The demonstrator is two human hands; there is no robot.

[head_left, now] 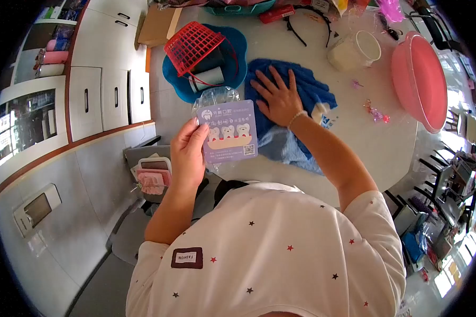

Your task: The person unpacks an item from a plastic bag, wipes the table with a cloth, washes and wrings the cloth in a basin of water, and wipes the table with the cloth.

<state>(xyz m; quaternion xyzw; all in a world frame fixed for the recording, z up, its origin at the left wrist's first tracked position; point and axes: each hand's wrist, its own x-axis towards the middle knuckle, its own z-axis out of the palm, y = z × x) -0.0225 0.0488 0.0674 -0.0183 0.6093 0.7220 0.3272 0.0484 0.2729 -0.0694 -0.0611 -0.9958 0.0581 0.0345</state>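
My left hand (pixel 188 150) pinches a purple printed card (pixel 231 150) by its left edge, thumb on its face. The card carries tooth drawings, white lettering and a square code, and clear plastic wrap (pixel 217 96) sticks out above it. Lying flat with fingers spread, my right hand (pixel 280 98) presses on a crumpled blue cloth (pixel 272 142) on the table. A white and patterned patch shows on the cloth just right of my wrist.
A blue basin (pixel 239 45) holds a tipped red basket (pixel 193 45) and a white roll (pixel 209 77). Around the table (pixel 375 142) are a pink basin (pixel 415 79), a clear tub (pixel 357 50), a black headband (pixel 330 26) and a beaded trinket (pixel 375 112). White cabinets (pixel 87 108) stand left.
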